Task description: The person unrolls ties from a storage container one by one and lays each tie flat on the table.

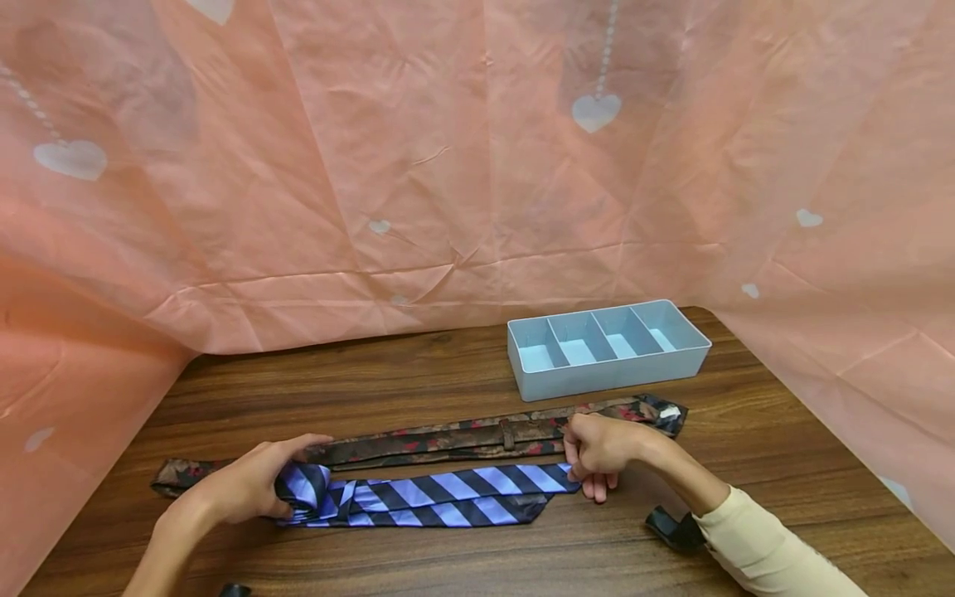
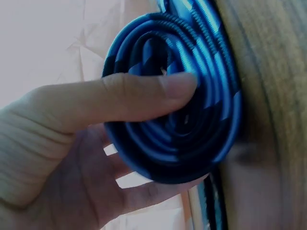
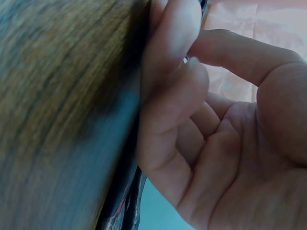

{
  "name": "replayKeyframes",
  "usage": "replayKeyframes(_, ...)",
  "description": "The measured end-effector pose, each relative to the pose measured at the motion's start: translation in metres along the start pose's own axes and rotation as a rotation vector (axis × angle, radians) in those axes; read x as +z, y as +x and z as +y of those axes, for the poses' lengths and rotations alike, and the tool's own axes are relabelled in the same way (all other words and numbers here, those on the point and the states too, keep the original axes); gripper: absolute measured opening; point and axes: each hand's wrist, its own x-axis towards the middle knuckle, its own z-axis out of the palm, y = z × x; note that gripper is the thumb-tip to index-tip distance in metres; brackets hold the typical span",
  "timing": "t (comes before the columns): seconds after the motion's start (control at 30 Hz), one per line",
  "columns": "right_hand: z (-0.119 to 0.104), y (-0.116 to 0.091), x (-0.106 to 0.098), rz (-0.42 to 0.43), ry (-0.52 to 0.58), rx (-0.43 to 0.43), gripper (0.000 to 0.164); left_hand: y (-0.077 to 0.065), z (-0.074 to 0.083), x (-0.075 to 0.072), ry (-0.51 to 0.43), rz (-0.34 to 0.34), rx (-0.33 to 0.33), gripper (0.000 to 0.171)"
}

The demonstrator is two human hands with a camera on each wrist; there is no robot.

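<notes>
A necktie with blue and black stripes [image 1: 448, 489] lies across the front of the table, its left part rolled into a coil [image 2: 144, 158]. My left hand [image 1: 242, 485] grips that coil, the thumb across its spiral face and the fingers round the far side. At the other end my right hand [image 1: 608, 452] pinches the tie's narrow tip, fingers curled close to the wood. The wide pointed end lies flat beneath the narrow strip. Just behind, a brown floral necktie [image 1: 440, 444] stretches from left to right, partly hidden by both hands.
A pale blue box [image 1: 612, 381] with several compartments stands at the back right. Black straps [image 1: 675, 531] lie near the right forearm and at the front edge. Peach cloth [image 1: 448, 166] with hearts hangs round the wooden table [image 1: 373, 365].
</notes>
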Motion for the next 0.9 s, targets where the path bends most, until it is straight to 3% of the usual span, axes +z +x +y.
replayKeyframes(0.17, 0.003, -0.002, -0.006, -0.039, 0.025, -0.045, 0.019, 0.001, 0.003, 0.0, 0.016, 0.042, 0.024, 0.09)
replayKeyframes(0.27, 0.006, -0.008, -0.018, -0.084, 0.052, -0.097, 0.018, 0.0, 0.006, -0.003, 0.012, 0.082, 0.077, 0.093)
replayKeyframes(0.5, 0.022, -0.034, -0.055, -0.15, 0.129, -0.169, 0.012, 0.001, 0.032, -0.006, -0.051, 0.201, 0.208, 0.098)
replayKeyframes(0.7, 0.05, -0.057, -0.084, -0.182, 0.187, -0.177, 0.01, 0.014, 0.059, 0.01, -0.169, 0.279, 0.285, 0.1)
replayKeyframes(0.9, 0.082, -0.073, -0.103, -0.187, 0.253, -0.132, 0.016, 0.027, 0.081, 0.029, -0.223, 0.303, 0.268, 0.095)
